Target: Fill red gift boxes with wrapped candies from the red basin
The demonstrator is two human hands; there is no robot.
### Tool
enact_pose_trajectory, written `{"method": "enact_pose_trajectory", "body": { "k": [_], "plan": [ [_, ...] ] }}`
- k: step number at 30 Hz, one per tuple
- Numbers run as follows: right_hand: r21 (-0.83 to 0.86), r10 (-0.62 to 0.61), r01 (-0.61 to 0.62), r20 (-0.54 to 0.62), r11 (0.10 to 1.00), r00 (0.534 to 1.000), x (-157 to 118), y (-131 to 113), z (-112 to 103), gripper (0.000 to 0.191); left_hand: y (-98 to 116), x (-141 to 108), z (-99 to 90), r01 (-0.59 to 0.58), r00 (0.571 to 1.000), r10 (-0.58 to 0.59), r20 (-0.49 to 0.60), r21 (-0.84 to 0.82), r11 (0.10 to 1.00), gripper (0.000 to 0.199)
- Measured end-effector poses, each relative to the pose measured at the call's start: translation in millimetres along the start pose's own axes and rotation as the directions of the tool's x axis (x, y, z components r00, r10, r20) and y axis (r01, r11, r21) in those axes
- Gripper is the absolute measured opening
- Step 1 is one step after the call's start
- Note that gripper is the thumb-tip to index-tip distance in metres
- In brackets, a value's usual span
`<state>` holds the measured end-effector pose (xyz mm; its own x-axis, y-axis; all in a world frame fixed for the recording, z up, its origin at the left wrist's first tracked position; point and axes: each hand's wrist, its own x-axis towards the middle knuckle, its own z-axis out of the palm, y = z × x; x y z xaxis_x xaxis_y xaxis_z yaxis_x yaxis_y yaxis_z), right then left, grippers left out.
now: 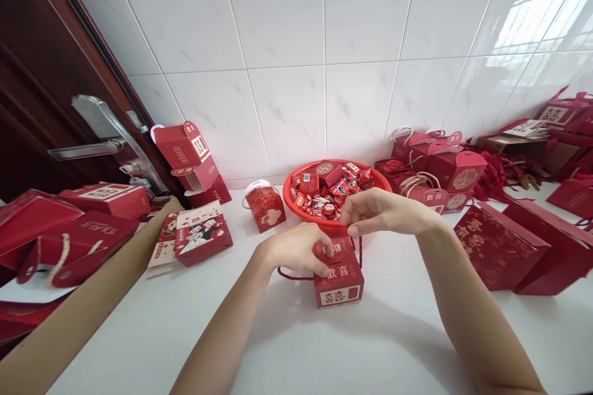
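A small red box (339,287) with white lettering stands upright on the white table, below the candy basket. My left hand (296,248) rests at its top left, thumb and index finger bent onto the top flaps and gripping them. Dark red cord (360,254) loops out on both sides of the box. Just above its right side hangs my right hand (386,211), fingers curved, with a gap between thumb and forefinger. Its thumb tip is beside the cord; no hold on it is visible. The red basket (290,197) behind holds wrapped candies (324,205) and a small box.
Left of the basket stands a red box (266,207), with a flat printed box (204,234) nearer me. A carton (106,296) of red boxes lines the left edge. Several boxes (463,173) stand back right, and two red bags (500,247) stand front right. Tiled wall behind.
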<state>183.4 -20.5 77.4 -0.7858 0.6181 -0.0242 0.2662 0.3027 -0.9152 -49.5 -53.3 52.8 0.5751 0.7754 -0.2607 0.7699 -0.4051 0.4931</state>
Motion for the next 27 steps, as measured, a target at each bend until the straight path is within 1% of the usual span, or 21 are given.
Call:
{"method": "enact_pose_trajectory", "body": {
  "k": [2,4,7,10,14,17,19,22,25,27],
  "plan": [
    [-0.023,-0.019,0.018,-0.015,1.0,1.0,0.6,-1.7,2.5,0.027,-0.3,-2.4,-1.9,-0.047,0.998,0.043,-0.041,-0.108,0.993,0.02],
    [-0.028,-0.036,0.034,-0.047,0.999,0.998,-0.3,-4.1,4.2,0.026,0.8,-6.1,-5.8,-0.071,0.994,0.043,-0.1,-0.298,0.952,0.026],
    [-0.039,-0.042,0.037,-0.128,0.999,0.991,-5.4,-9.8,6.1,0.026,6.9,-12.5,-11.5,-0.097,0.985,-0.004,-0.173,-0.569,0.817,0.038],
    [-0.055,-0.054,0.043,-0.208,0.998,0.977,-11.1,-15.9,9.7,0.027,17.2,-17.5,-11.9,-0.201,0.969,0.037,-0.242,-0.699,0.686,0.04],
    [-0.065,-0.036,0.02,-0.263,0.998,0.964,-13.6,-21.1,19.8,0.025,29.3,-20.1,-5.5,-0.335,0.937,0.107,-0.333,-0.766,0.549,0.039],
    [-0.193,-0.039,-0.036,-0.37,0.98,0.928,-12.4,-22.6,29.9,0.02,33.9,-20.0,-0.2,-0.406,0.911,0.145,-0.386,-0.775,0.485,0.042],
    [-0.279,-0.06,-0.072,-0.439,0.958,0.896,-11.3,-23.5,36.3,0.017,35.6,-19.7,2.8,-0.442,0.895,0.177,-0.41,-0.76,0.477,0.041],
    [-0.375,-0.058,-0.152,-0.494,0.915,0.867,-9.6,-25.7,43.2,0.017,38.0,-19.9,5.7,-0.47,0.881,0.212,-0.423,-0.73,0.496,0.04],
    [-0.463,-0.029,-0.277,-0.551,0.842,0.834,-8.1,-27.7,45.8,0.026,41.2,-21.3,6.8,-0.502,0.863,0.233,-0.449,-0.702,0.506,0.038],
    [-0.496,-0.01,-0.338,-0.574,0.8,0.819,-7.5,-28.5,45.8,0.028,43.3,-22.4,6.9,-0.523,0.849,0.237,-0.473,-0.68,0.514,0.035]
  ]
}}
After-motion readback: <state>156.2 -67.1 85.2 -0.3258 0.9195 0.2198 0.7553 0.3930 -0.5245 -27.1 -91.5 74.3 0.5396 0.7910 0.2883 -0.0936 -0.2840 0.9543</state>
